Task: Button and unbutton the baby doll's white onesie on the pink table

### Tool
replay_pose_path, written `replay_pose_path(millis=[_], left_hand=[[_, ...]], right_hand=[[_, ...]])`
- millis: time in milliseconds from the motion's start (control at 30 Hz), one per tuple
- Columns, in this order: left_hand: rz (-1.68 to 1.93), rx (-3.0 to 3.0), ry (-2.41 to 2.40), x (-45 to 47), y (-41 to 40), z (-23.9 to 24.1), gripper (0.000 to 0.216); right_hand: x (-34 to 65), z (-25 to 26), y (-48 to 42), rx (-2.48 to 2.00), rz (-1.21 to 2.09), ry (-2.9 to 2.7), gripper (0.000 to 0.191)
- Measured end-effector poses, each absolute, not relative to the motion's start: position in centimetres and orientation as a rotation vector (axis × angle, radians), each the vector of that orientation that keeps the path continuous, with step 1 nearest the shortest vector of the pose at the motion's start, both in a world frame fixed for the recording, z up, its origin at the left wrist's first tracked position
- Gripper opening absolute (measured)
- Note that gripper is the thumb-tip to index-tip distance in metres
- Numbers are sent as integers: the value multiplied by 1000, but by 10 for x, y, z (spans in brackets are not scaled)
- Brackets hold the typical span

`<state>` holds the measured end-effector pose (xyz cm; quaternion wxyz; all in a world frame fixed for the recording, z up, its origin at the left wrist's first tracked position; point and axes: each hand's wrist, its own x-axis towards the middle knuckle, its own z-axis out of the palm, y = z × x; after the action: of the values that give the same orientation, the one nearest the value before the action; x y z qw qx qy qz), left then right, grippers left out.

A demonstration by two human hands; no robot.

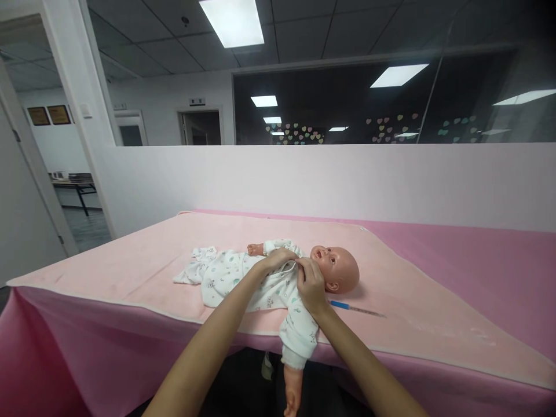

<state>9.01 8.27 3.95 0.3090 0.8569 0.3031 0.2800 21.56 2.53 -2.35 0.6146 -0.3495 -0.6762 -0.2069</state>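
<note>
A baby doll [343,269] lies on its back with its head to the right. It wears a white printed romper [230,278], whose near sleeve hangs with the doll's arm over the table edge. My left hand [280,259] rests on the doll's chest, its fingers closed at the romper's front edge. Close beside it, my right hand [311,284] pinches the collar near the doll's chin. The fingertips of both hands nearly meet, and the cloth between them is partly hidden. Right of my right wrist lies a thermometer [356,309] with a blue end.
A peach towel [417,324] covers much of the table over a pink cloth [478,260]. Behind the table stands a white half wall [325,182] with glass above. A doorway at the left shows another table [72,183]. The near table edge runs just below the doll.
</note>
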Motion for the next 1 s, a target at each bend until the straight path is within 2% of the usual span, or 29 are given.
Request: replay_pose_path(millis=[233,533,833,1000], left_hand=[[862,2173,738,88,67,28,25],[929,2015,644,84,64,31,16],[1053,1813,676,85,69,22,24],[1046,1781,673,84,68,23,20]], right_hand=[[216,-23,24,-811,-430,-1567,25],[217,-23,24,-797,-473,-1603,24],[216,-22,23,-776,-460,-1532,25],[216,-23,24,-794,-452,-1528,26]])
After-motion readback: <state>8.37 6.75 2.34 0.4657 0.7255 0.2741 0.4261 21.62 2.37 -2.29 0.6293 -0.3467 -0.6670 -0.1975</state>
